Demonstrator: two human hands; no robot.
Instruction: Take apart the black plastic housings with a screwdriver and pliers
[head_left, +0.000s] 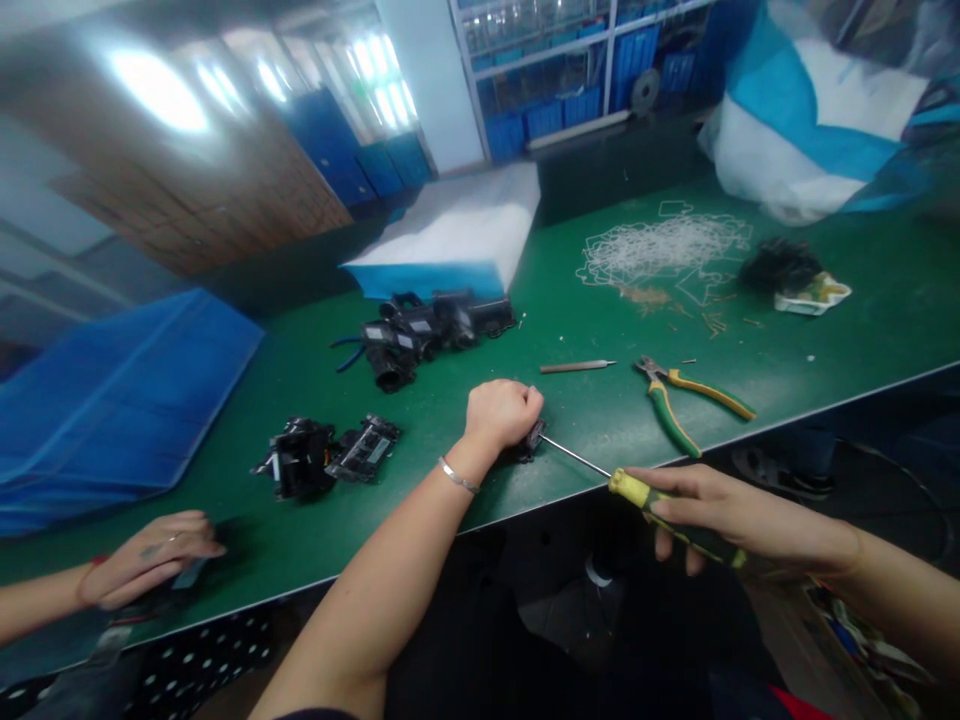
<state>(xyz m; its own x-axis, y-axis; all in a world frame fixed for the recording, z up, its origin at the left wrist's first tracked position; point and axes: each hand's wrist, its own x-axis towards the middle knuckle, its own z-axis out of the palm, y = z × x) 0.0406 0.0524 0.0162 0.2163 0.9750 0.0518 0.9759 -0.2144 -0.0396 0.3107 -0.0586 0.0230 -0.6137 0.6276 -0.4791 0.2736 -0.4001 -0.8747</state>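
Observation:
My left hand point(504, 410) is closed over a small black plastic part point(531, 442) near the table's front edge, pressing it to the green top. Most of that part is hidden under the fingers. In my right hand point(697, 510) is a screwdriver point(634, 488) with a yellow and black handle, its metal shaft pointing left. The tip meets the black part beside my left fingers; exactly where it touches, I cannot tell. Pliers point(675, 400) with green and yellow handles lie spread behind my right hand. A thin pointed metal tool point(577, 367) rests to their left.
Black plastic assemblies point(431, 330) and more black parts point(326, 455) lie to the left. Behind are a white-and-blue box point(457, 235), a heap of white wire pieces point(664, 248) and a black bundle point(784, 265). A co-worker's hand point(161, 560) works at far left, near a blue bin point(127, 400).

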